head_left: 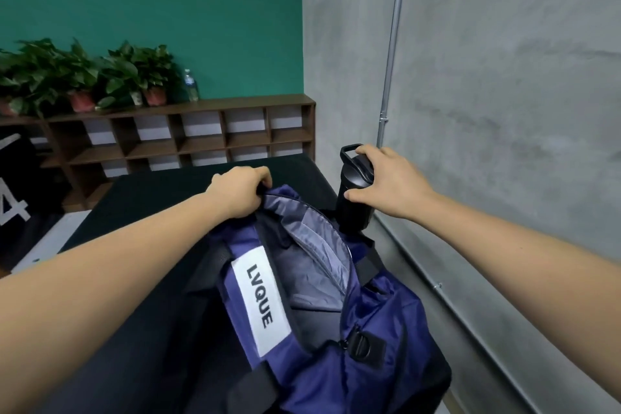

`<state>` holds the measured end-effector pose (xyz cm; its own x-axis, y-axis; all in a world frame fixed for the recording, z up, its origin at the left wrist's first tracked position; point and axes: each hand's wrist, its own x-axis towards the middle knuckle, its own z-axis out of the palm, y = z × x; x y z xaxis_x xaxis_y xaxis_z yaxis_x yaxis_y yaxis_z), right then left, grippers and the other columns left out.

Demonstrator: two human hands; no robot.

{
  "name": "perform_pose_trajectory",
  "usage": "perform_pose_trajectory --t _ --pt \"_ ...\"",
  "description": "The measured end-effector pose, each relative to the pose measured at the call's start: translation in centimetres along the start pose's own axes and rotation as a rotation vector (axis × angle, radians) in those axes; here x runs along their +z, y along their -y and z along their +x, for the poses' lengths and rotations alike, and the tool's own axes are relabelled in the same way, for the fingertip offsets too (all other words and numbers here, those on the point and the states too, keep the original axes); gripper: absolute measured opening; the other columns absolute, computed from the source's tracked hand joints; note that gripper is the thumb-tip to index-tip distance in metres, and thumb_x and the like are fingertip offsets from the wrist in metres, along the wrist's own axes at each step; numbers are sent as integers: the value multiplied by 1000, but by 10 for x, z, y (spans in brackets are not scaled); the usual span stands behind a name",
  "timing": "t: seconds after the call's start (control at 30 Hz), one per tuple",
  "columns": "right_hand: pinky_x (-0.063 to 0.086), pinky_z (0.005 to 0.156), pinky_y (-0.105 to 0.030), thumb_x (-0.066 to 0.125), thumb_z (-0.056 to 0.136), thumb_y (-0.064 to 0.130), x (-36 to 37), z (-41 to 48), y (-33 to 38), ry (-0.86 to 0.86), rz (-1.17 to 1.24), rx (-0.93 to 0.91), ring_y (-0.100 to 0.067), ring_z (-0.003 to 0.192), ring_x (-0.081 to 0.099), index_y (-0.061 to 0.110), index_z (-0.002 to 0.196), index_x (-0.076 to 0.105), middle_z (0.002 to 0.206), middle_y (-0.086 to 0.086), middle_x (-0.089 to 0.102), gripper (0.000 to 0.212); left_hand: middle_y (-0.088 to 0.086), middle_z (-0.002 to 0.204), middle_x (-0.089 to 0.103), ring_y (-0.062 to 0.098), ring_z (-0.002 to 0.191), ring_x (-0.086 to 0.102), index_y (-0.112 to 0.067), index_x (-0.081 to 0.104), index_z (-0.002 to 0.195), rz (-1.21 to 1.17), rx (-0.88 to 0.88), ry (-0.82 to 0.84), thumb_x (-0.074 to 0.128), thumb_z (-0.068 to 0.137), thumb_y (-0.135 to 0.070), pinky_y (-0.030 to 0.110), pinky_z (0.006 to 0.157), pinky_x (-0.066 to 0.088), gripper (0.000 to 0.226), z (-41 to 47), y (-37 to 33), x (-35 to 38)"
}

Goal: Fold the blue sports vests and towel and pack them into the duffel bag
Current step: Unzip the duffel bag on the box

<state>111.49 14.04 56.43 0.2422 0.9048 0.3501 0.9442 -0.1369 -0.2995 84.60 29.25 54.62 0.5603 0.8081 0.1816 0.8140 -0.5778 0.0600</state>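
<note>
Navy nylon duffel bag [369,363] is lying unzipped on the desk [151,208], left hand [242,193] gripping its rim at twelve o'clock, right hand [389,178] clamping a black bottle [355,208] at one o'clock — packing is seemingly proceeding, the bottle needing lowering into the mouth; vests, towel unseen.

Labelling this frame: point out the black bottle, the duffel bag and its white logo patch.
black bottle [356,216]: head view, body below the lid.
duffel bag [393,329]: head view, blue outer fabric right of opening.
white logo patch [260,300]: head view, middle of the patch.
</note>
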Motion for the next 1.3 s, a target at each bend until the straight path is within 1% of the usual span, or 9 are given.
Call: perform_pose_trajectory --t 0.17,0.23,0.37,0.53,0.7,0.9,1.1,1.23,1.3 --pt "57 93 -47 75 66 65 2 18 -30 2 -8 57 -29 109 61 37 139 47 122 0 56 84 -3 124 60 28 119 58 -37 60 125 -75 36 -9 65 91 -27 46 91 34 36 40 -31 16" --pt "58 93 -49 73 63 66 6 28 -40 10 -27 77 -31 110 62 35 137 48 123 -1 56 84 -3 125 56 28 120 58 -37 61 129 -54 26 51 68 89 -28 47 92 33 41 44 -35 28" --pt "57 91 -48 76 68 63 15 59 -45 18 -44 87 -34 109 62 32 139 47 121 -4 56 82 -5 127 55 25 122 57 -42 63 129 -43 25 114 69 90 -28 48 100 35 42 37 -26 46" --pt "56 94 -46 79 73 62 37 121 -19 -54 2 67 -34 113 61 31 146 45 128 -7 58 87 -9 123 56 21 121 58 -45 66 123 -78 39 115 73 86 -33 41 92 32 40 31 -7 55" --pt "57 94 -47 83 76 64 76 174 15 -27 45 33 -37 115 62 27 147 44 132 -12 57 88 -10 124 57 19 121 57 -43 65 126 -94 67 95 78 84 -41 39 92 37 44 28 6 52" --pt "56 96 -48 85 81 60 140 209 24 64 13 58 -42 119 60 28 149 42 135 -16 56 87 -10 120 60 19 116 59 -42 67 122 -150 40 85 83 79 -55 46 104 47 47 28 20 45" --pt "54 100 -48 81 87 57 177 234 13 96 8 105 -42 126 58 37 158 36 143 -17 51 86 -13 118 59 16 113 59 -41 68 118 -155 45 57 81 80 -58 43 101 46 44 25 26 50" --pt "53 102 -48 77 94 51 179 243 1 103 46 132 -42 126 59 39 163 32 150 -19 45 83 -14 119 58 14 115 57 -43 68 118 -141 61 40 81 80 -60 42 100 43 44 25 26 52" --pt "53 105 -47 76 97 46 181 243 -5 97 85 129 -43 127 59 39 163 32 152 -18 41 80 -14 117 59 13 114 58 -44 69 116 -169 56 52 80 76 -65 44 102 45 47 25 27 52"
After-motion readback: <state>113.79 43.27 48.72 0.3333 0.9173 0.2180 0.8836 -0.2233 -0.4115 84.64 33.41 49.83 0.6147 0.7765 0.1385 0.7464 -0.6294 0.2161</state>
